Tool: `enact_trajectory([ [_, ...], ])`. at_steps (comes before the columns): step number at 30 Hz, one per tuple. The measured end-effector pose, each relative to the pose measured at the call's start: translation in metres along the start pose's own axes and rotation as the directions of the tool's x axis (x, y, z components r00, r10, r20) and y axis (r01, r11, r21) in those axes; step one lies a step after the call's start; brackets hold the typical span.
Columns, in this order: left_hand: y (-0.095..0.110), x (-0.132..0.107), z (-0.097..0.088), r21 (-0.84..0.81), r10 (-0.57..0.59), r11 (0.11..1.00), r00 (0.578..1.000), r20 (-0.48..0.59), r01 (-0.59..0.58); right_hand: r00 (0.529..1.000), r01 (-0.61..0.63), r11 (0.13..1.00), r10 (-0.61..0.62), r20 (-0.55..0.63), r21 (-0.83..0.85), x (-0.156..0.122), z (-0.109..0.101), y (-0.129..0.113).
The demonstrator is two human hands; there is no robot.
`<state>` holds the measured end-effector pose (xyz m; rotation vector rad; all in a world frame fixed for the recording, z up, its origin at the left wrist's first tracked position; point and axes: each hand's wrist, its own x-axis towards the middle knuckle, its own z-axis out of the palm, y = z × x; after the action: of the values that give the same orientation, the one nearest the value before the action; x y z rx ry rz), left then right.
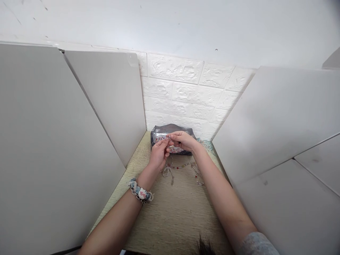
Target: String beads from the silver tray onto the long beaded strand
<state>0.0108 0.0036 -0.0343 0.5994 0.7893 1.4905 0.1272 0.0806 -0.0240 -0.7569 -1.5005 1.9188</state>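
Note:
My left hand (158,154) is closed in a pinch, its fingertips touching those of my right hand (183,140), which is also pinched. They meet just in front of a dark grey pouch (172,128) with a shiny, glittery patch full of small beads. A string of clear, white and red beads (183,165) trails on the table below and appears to rise to my left fingers. Whatever is pinched in my right fingertips is too small to make out. My left wrist wears a blue-white scrunchie (134,185) with a white charm and a metal chain.
A pale wood-grain table (175,212) lies under my arms. Light grey panels stand to the left (111,102) and right (271,120), with a white brick-pattern wall (186,92) behind. Teal beads (207,146) lie right of the pouch.

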Motion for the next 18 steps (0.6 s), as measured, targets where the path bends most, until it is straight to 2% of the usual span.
enact_trajectory([
  [7,0.0013,-0.0013,0.0012,-0.006,0.007,1.000,1.000,-0.011,-0.007,1.000,0.000,1.000,0.000,0.011,-0.004,-0.0001,0.0022,0.0014],
  [18,0.0002,-0.0002,-0.0004,-0.006,0.009,1.000,1.000,-0.022,-0.009,0.999,0.014,0.999,-0.015,-0.036,-0.034,-0.0022,0.0023,-0.0001],
])
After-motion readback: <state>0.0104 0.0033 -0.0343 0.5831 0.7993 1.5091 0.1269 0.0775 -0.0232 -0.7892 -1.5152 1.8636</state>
